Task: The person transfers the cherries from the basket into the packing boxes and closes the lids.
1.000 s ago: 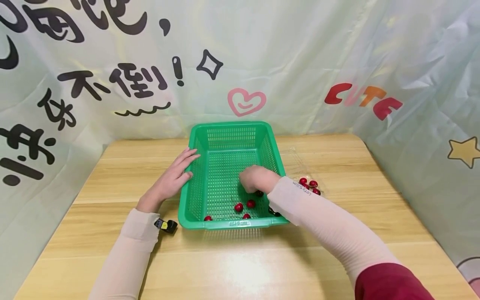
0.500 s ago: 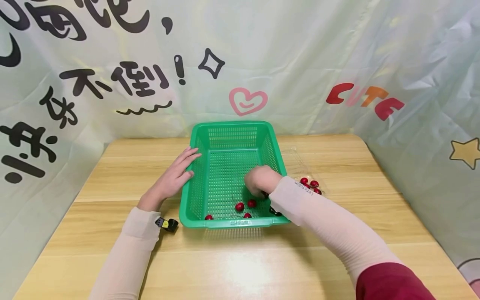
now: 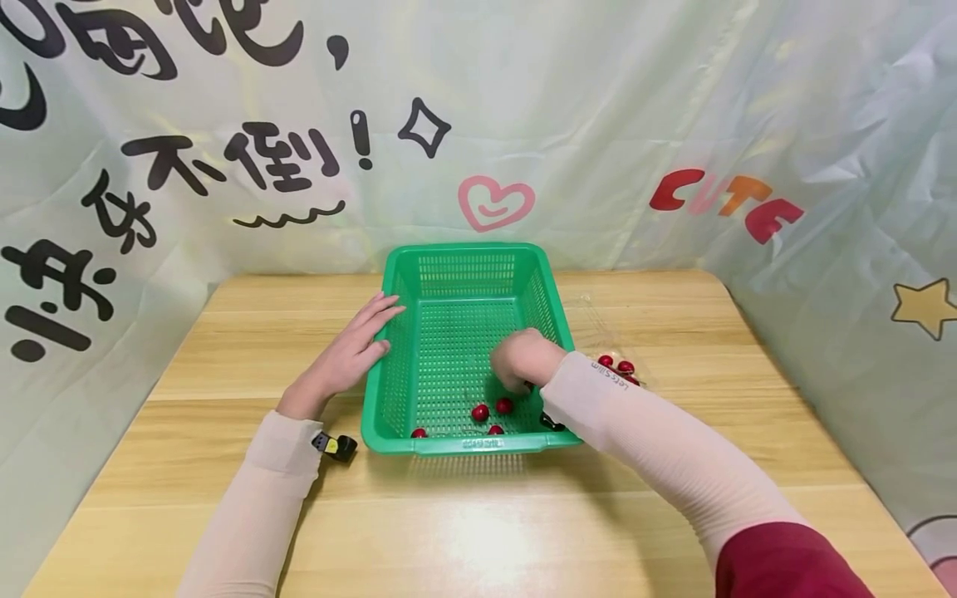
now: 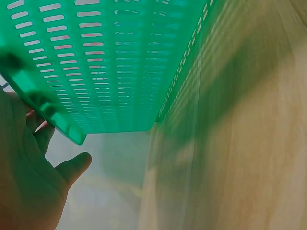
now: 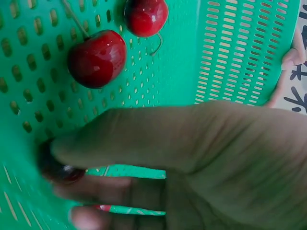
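Note:
A green plastic basket [image 3: 375, 399] with slotted walls stands on the table. My left hand [image 3: 345, 355] rests on its left rim with the fingers extended; in the left wrist view the thumb [image 4: 74, 167] stands apart from the wall. Down inside the basket, toward its right side, my right hand [image 3: 522, 359] pinches a dark red cherry [image 5: 48, 165] between thumb and fingers, low by the basket's floor. Beside that hand lie two stemmed cherries, a nearer one [image 5: 97, 60] and a farther one [image 5: 146, 17]. Other cherries [image 3: 419, 433] sit along the front wall.
Right of the basket, several cherries [image 3: 625, 367] lie by a clear plastic container [image 3: 591, 320], partly behind my right forearm. The wooden table [image 3: 449, 523] extends in front. A printed cloth [image 3: 591, 124] hangs close behind and at both sides.
My right hand has shifted slightly right inside the basket, toward its right wall. The left hand keeps its place on the rim.

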A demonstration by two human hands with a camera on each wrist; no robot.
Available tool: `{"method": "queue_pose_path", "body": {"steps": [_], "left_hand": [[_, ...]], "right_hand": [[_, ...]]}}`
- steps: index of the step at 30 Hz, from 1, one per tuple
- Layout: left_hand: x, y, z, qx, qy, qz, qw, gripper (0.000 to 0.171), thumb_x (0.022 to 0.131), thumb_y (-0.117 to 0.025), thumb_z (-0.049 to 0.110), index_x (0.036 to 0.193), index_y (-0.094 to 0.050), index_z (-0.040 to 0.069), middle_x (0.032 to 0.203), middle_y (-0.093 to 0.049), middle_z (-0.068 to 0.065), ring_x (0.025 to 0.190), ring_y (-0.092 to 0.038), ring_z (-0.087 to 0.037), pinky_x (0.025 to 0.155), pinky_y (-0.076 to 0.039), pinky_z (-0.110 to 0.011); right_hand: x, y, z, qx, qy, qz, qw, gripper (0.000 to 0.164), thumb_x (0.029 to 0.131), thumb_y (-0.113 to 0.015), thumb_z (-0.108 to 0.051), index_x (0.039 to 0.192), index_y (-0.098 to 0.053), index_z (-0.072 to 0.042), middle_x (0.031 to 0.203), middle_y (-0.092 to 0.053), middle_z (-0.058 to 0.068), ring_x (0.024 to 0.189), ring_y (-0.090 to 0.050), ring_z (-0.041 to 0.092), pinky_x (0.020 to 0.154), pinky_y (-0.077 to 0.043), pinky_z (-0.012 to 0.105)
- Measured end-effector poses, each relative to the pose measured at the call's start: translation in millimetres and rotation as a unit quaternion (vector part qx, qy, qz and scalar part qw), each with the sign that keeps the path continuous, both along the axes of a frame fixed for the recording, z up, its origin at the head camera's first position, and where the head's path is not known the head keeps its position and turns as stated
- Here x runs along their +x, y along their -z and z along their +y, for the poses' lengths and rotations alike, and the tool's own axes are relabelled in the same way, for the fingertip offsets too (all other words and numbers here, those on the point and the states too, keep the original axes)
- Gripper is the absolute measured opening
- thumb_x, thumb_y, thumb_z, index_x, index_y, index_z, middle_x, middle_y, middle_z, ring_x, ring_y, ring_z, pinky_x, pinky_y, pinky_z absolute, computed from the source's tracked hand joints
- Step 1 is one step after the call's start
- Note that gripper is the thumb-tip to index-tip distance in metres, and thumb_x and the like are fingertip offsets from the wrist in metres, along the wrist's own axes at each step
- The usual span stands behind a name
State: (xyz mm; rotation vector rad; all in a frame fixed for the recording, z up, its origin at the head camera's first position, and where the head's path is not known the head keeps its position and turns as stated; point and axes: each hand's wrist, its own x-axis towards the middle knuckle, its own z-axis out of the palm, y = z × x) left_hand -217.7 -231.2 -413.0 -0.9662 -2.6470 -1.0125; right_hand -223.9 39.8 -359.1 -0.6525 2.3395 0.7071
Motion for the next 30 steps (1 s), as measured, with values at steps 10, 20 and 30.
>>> {"method": "queue_pose_path", "body": {"steps": [10, 20, 30], "left_hand": [[1.6, -0.2, 0, -0.001, -0.005, -0.002, 1.0, 0.053, 0.095, -0.043, 0.013, 0.148, -0.041, 0.005, 0.158, -0.026, -0.012, 0.149, -0.006, -0.028, 0.115, -0.013, -0.057], [1.1, -0.6, 0, 0.0, -0.002, 0.002, 1.0, 0.053, 0.095, -0.043, 0.012, 0.148, -0.041, 0.005, 0.158, -0.026, -0.012, 0.148, -0.008, -0.033, 0.116, -0.013, -0.056], [0.5, -0.9, 0, -0.002, 0.0, -0.001, 1.0, 0.052, 0.096, -0.043, 0.012, 0.148, -0.04, 0.003, 0.158, -0.025, -0.013, 0.147, -0.009, -0.037, 0.116, -0.013, -0.056]], "right_hand": [[-1.9, -3.6, 2, -0.143, 0.019, 0.038, 0.989, 0.013, 0.093, -0.052, -0.005, 0.095, -0.064, -0.008, 0.08, -0.051, 0.006, 0.066, -0.04, 0.018, 0.052, -0.038, 0.027], [-4.8, -9.7, 5, -0.207, -0.017, 0.068, 0.976, 0.018, 0.092, -0.05, -0.002, 0.096, -0.068, -0.007, 0.094, -0.062, 0.007, 0.072, -0.044, 0.018, 0.062, -0.043, 0.03], [1.4, -32.0, 13, -0.286, -0.071, 0.138, 0.946, 0.013, 0.093, -0.051, -0.006, 0.094, -0.063, -0.011, 0.087, -0.058, 0.003, 0.082, -0.057, 0.019, 0.066, -0.049, 0.033]]}}
